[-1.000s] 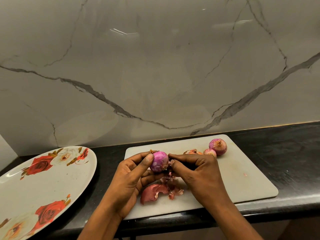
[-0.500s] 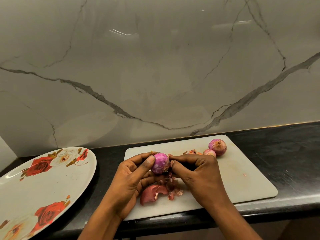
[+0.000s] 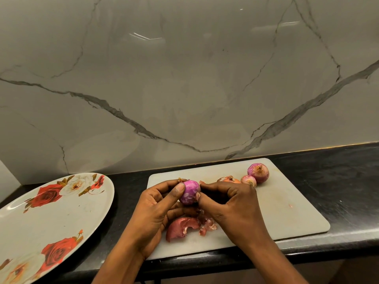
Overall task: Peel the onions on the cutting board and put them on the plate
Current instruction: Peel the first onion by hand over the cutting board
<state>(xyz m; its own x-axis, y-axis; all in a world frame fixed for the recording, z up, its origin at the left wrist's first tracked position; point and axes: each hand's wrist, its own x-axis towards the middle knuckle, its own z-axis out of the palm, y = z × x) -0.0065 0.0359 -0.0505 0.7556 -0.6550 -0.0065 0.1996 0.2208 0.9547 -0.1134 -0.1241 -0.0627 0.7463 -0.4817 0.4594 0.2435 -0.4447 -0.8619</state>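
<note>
A purple, mostly peeled onion (image 3: 191, 191) is held above the white cutting board (image 3: 287, 212). My left hand (image 3: 158, 208) grips it with thumb on top and fingers beneath. My right hand (image 3: 231, 206) pinches at its right side with thumb and fingertips. Loose reddish peels (image 3: 184, 227) lie on the board under the hands. Three unpeeled onions sit at the board's back: a large one (image 3: 258, 172), a small one (image 3: 248, 180) and an orange-skinned one (image 3: 228, 179) partly behind my right hand. The rose-patterned plate (image 3: 51, 218) lies to the left, holding no onions.
Board and plate rest on a black counter (image 3: 338, 181) whose front edge runs just below the board. A marble wall (image 3: 184, 78) rises close behind. A tiny peel scrap (image 3: 290, 205) lies on the board's right part.
The onion has turned a little in my fingers, and my right fingertips have shifted on its right side. Everything else lies as before.
</note>
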